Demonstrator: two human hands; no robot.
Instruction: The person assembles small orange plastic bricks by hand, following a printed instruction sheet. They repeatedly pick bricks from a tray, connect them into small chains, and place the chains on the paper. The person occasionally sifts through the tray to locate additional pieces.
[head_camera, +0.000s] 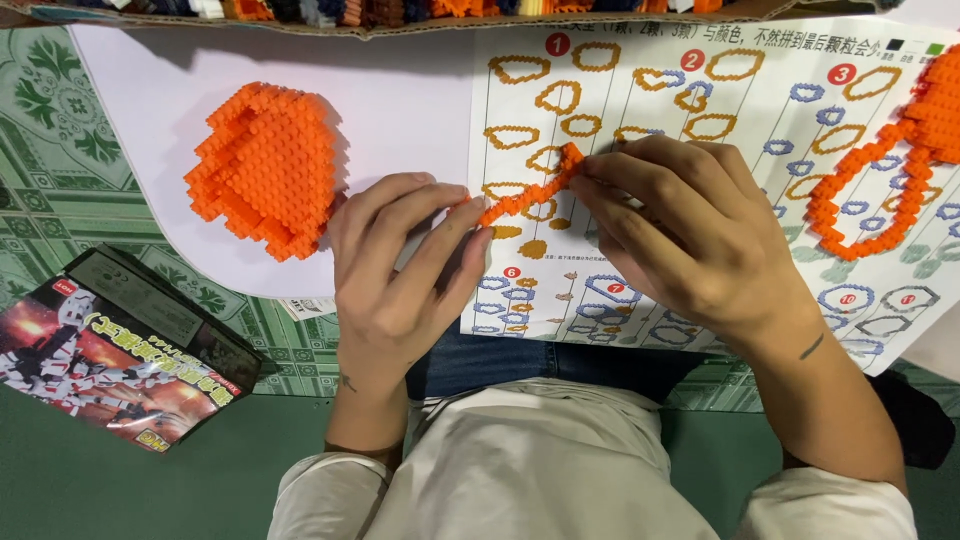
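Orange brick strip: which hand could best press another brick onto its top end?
Right, probably. The right hand has its fingertips on the strip's upper end, while the left hand pinches the lower end, steadying it.

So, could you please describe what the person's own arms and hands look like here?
Both hands, the left hand and right hand, are bare, without gloves or rings. Pale rolled sleeves end near the elbows. Each forearm bears a small dark mark, possibly a tattoo.
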